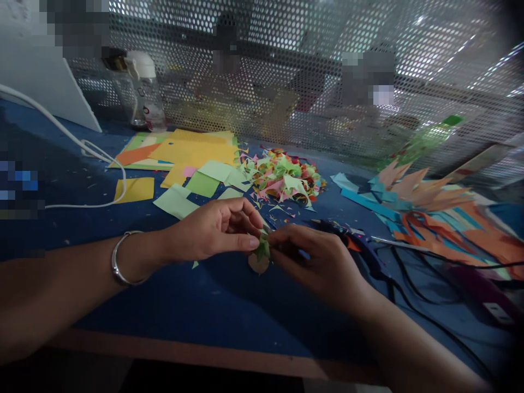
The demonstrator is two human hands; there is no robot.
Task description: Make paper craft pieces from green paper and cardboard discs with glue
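Observation:
My left hand (216,229), with a silver bangle at the wrist, pinches a small green folded paper piece (262,249) between thumb and fingers. From the other side my right hand (311,256) closes its fingertips on the same piece. Just under the paper is a small round tan disc (258,264); whether it is joined to the paper I cannot tell. Pale green paper squares (176,202) lie just beyond my left hand. A dark blue glue gun (370,254) rests to the right of my right hand.
A heap of coloured paper scraps (282,174) sits behind my hands. Yellow sheets (196,150) and clear bottles (149,98) stand toward the back left. Orange and blue cut paper (434,202), black cables (426,305) and a purple power strip (483,292) occupy the right. A perforated metal screen (278,71) bounds the back.

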